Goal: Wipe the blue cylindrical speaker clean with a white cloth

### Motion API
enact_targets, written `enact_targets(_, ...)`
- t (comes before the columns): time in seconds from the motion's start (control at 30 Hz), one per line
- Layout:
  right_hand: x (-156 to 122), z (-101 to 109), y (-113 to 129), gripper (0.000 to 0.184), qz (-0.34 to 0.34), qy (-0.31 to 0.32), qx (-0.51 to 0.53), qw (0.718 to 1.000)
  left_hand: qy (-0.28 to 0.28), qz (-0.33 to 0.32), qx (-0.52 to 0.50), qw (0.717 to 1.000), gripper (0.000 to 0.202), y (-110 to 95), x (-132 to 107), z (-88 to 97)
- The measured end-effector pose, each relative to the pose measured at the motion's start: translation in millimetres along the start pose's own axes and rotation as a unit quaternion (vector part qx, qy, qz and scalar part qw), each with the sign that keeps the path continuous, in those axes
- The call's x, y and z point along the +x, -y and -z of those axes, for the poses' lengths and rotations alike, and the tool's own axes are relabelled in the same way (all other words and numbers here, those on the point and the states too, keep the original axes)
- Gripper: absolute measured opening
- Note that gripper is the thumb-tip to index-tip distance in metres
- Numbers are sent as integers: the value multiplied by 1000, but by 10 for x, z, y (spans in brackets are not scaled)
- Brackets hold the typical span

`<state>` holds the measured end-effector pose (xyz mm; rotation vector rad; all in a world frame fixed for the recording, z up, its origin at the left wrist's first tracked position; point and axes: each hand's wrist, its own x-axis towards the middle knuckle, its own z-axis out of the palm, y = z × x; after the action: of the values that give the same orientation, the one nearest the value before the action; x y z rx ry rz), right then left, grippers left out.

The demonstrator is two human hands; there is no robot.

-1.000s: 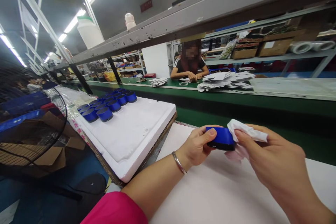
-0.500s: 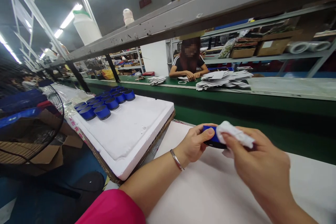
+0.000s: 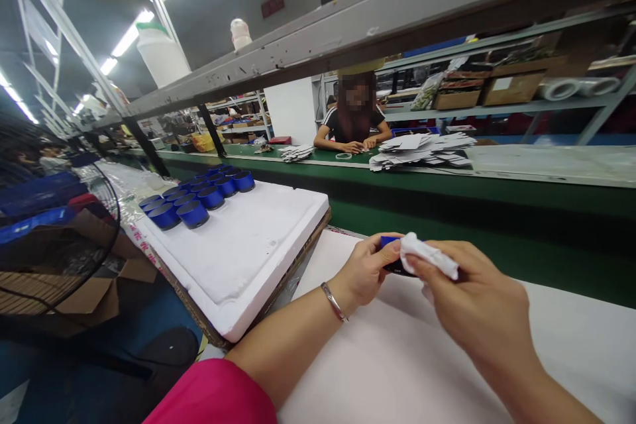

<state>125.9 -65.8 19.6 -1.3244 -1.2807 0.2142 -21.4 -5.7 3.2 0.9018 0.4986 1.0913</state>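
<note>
Long factory benches fill the view, with a green belt (image 3: 447, 195) running across and a seated co-worker (image 3: 354, 120) on its far side beside a heap of flat white cards (image 3: 422, 148). Nearer lies a white foam board (image 3: 248, 245) carrying a cluster of blue round casings (image 3: 199, 193) at its far left end, well apart from the hands. A fan guard (image 3: 59, 225) and an open carton (image 3: 99, 291) sit at the left edge. Over the white tabletop (image 3: 397, 358), the left hand (image 3: 365, 271) has its fingers curled closed around a blue casing (image 3: 390, 258), thumb on top, holding it just above the surface. The right hand (image 3: 477, 308) pinches a crumpled white wipe (image 3: 427, 257) between thumb and fingers and presses it against the casing, hiding most of it. The hold looks light, so a hard rub from the wipe could twist the casing out of the left fingers and drop it on the table; a loose fold of the wipe might also snag or leave lint on it
</note>
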Motion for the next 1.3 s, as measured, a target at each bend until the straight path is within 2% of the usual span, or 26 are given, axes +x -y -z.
enact_targets(0.13, 6, 5, -67, 34, -16, 3, -8, 1000, 8, 2, -4, 1000, 80, 2, -1, -2)
enact_targets(0.3, -35, -43, 18, 37, -43, -7, -6, 999, 9, 0, 1, 1000, 79, -3, 11, 19)
enact_targets(0.37, 7, -34, 65, 45, -81, -11, 0, 997, 12, -5, 7, 1000, 79, -21, 16, 42)
enact_targets(0.4, 50, -11, 86, 49, -121, -13, 2, 993, 14, -7, 9, 1000, 79, -35, 18, 54)
enact_targets(0.47, 168, 71, 123, 56, -197, -49, -8, 979, 32, 0, 8, 999, 83, -70, 15, 76)
enact_targets(0.6, 365, 273, 214, 66, -284, -115, 20, 952, 86, 24, -10, 996, 89, -125, -12, 91)
enact_targets(0.67, 389, 328, 255, 63, -303, -118, 53, 944, 89, 22, -20, 996, 89, -128, -28, 92)
enact_targets(0.8, 366, 340, 223, 63, -297, -93, 91, 946, 86, 36, -45, 995, 94, -93, -35, 98)
enact_targets(0.87, 355, 333, 158, 68, -290, -91, 93, 948, 79, 47, -61, 994, 90, -80, -25, 96)
enact_targets(1.0, 266, 312, 94, 70, -247, -88, 46, 964, 61, 74, -111, 989, 65, -94, 3, 54)
enact_targets(1.03, 219, 300, 107, 63, -214, -73, 31, 974, 53, 77, -118, 989, 60, -99, 9, 40)
enact_targets(1.1, 111, 268, 151, 46, -99, -21, 9, 995, 34, 68, -122, 990, 55, -100, 17, 15)
enact_targets(1.2, 6, 222, 180, 27, 76, 46, -8, 996, 13, 36, -115, 993, 60, -85, 19, -5)
enact_targets(1.3, 12, 203, 110, 19, 111, 68, -31, 991, 12, 14, -104, 994, 74, -82, 14, -6)
